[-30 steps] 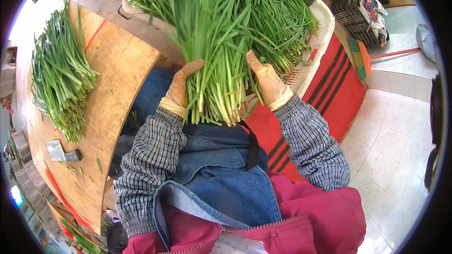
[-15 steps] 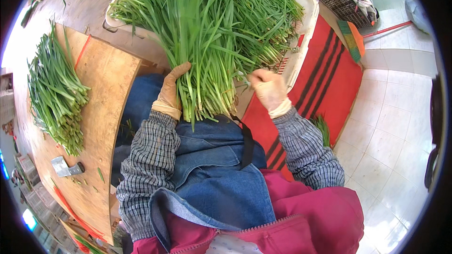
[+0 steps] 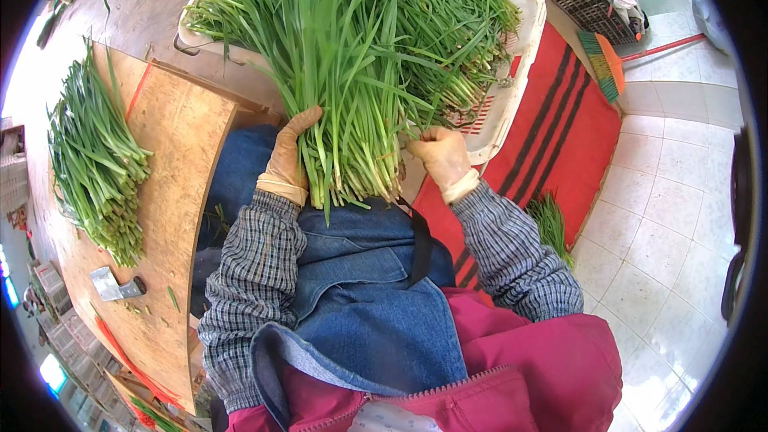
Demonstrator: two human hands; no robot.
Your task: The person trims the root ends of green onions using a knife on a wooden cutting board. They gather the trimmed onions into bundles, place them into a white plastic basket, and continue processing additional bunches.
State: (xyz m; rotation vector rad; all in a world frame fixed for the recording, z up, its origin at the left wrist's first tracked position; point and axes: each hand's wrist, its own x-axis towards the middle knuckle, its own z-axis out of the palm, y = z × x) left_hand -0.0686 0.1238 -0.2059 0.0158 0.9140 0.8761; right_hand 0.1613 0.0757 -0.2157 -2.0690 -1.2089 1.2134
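Note:
A thick bunch of garlic chives (image 3: 344, 124) lies over my lap, pale stem ends toward me and green leaves reaching into the crate. My left hand (image 3: 285, 162), in a tan glove, is closed around the bunch's left side, thumb on top. At the right edge of the bunch, my gloved right hand (image 3: 445, 160) is pinched, fingertips against the stems. Whatever sits between those fingertips is too small to make out. More chives (image 3: 456, 40) fill the white plastic crate (image 3: 524, 40) beyond my hands.
On the wooden board (image 3: 180, 124) at left lie another chive bunch (image 3: 100, 160), a broad-bladed knife (image 3: 116, 284) and red ties (image 3: 132, 360). A red striped mat (image 3: 552, 132), loose greens (image 3: 550, 224), a broom (image 3: 602, 66) and a black crate (image 3: 588, 0) are at right.
My right hand has moved left and slightly down, bringing its fingertips against the bunch's right edge. My left hand keeps its hold in the same place.

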